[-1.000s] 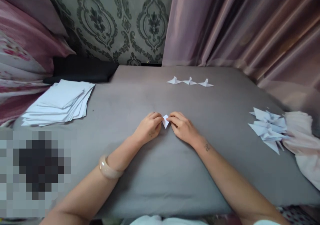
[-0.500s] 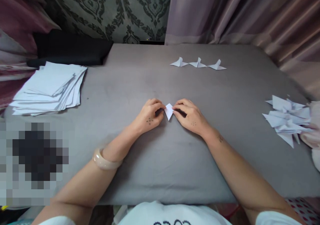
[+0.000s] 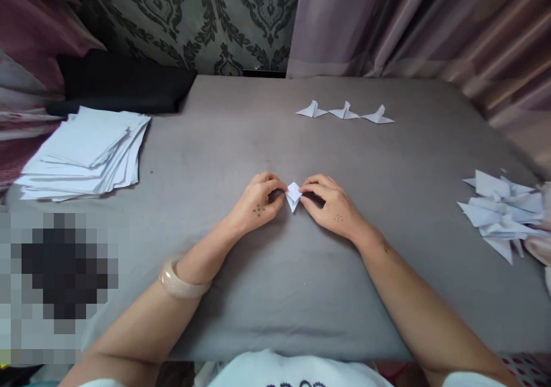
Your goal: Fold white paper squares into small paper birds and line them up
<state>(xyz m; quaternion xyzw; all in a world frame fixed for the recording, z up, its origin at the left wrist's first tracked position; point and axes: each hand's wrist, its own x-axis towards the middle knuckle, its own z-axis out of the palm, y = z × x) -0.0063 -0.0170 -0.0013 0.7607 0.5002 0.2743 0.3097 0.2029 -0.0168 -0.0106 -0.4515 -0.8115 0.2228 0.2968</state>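
Small folded white paper piece (image 3: 293, 195) pinched between both hands at the middle of the grey cloth-covered surface (image 3: 275, 295), resting on or just above the cloth, which of the two not clear; left hand (image 3: 256, 205) curled, thumb and forefinger tips closed on the piece's left edge; right hand (image 3: 331, 209) likewise curled, fingertips closed on the right edge, knuckles raised; piece lying directly between the two sets of fingertips, lower point jutting down toward the wearer, upper part partly covered by the fingers; pale bangle (image 3: 179, 283) on the left wrist; small dotted marks on the backs of both hands.

Farther back, three folded paper figures (image 3: 344, 112) set in a row, well apart from the hands; untidy stack of white sheets (image 3: 86, 151) at the far left, just in front of a black cushion (image 3: 124, 85); heap of folded paper shapes (image 3: 501, 212) at the right edge; patterned wall and mauve curtain (image 3: 408, 25) behind.
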